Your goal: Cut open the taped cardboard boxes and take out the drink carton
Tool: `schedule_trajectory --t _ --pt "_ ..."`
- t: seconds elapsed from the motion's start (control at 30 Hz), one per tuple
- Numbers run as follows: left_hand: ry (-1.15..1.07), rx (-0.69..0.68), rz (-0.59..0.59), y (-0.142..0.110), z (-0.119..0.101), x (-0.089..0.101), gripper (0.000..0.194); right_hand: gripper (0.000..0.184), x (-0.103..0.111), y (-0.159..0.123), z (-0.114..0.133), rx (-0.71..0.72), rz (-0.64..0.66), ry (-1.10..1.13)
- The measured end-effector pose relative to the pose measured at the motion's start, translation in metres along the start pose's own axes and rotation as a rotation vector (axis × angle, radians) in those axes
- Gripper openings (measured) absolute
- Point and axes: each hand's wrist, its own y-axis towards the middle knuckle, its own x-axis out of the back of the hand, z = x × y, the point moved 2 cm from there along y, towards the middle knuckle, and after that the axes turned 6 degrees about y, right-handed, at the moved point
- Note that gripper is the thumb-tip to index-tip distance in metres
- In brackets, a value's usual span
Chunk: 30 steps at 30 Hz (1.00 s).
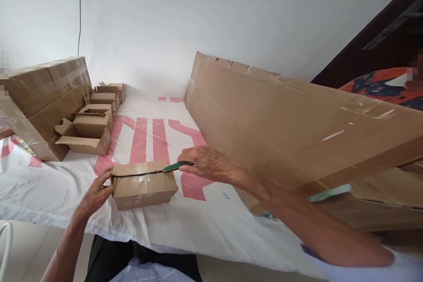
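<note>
The small box (143, 184) under the hands is brown corrugated cardboard, matt, with glossy clear packing tape across its top and front that wrinkles and reflects light. The blade-like tool (176, 166) held against its top edge has a smooth green finish; its material cannot be told. The table covering (198, 216) is white cloth-like sheet with matt pink-red printed lettering, lightly creased. The open cartons (94, 119) at the left are plain matt cardboard with raw, fibrous cut edges. The large carton (42, 97) beside them carries glossy tape strips. The big flattened sheet (280, 119) is matt cardboard with shiny tape patches. The wall (198, 9) is smooth, matt white.
</note>
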Motion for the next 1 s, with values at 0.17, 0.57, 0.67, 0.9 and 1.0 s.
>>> schedule_trajectory --t 0.17,0.57,0.67,0.9,1.0 --pt "0.002 -0.012 0.045 0.000 -0.007 0.001 0.054 0.042 0.009 -0.055 -0.061 -0.193 -0.296 0.278" --pt "0.095 -0.011 0.133 0.001 -0.002 0.014 0.062 0.041 -0.183 -0.086 -0.124 -0.595 -0.522 0.023" --pt "0.170 -0.011 0.136 0.000 0.008 0.021 0.084 0.046 -0.160 -0.069 -0.103 -0.419 -0.558 0.290" --pt "0.264 -0.002 0.192 0.005 0.008 0.018 0.132 0.100 -0.124 -0.014 -0.039 -0.134 -0.160 0.776" --pt "0.275 0.002 0.189 0.005 0.008 0.021 0.140 0.121 -0.128 -0.004 -0.026 -0.159 -0.100 0.734"
